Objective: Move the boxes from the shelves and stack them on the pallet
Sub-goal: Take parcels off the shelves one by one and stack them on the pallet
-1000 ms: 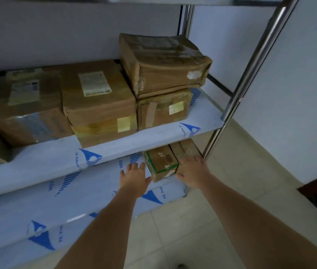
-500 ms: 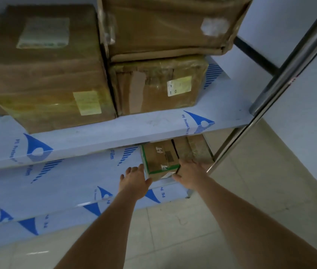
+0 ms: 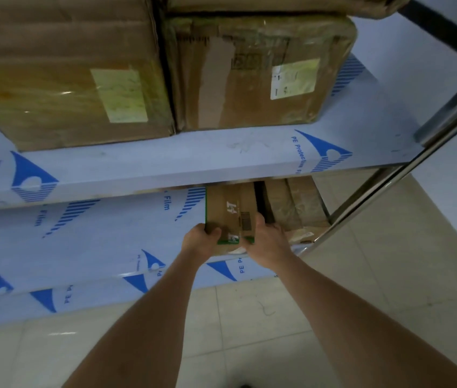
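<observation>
A small brown box with green edges (image 3: 230,210) lies on the lower shelf (image 3: 87,247), its back part hidden under the upper shelf. My left hand (image 3: 199,240) grips its front left corner, thumb on top. My right hand (image 3: 266,242) grips its front right corner, thumb on top as well. Right beside it lies another brown box (image 3: 294,207). No pallet is in view.
The upper shelf (image 3: 193,161) carries a large taped box (image 3: 67,71) at left and a labelled box (image 3: 258,71) at right, with more stacked above. A steel post (image 3: 389,189) stands at the rack's right corner. Pale floor tiles (image 3: 375,275) lie below.
My view has dropped and come closer to the rack. Both hands went from lying beside the small green-edged box to gripping its front corners.
</observation>
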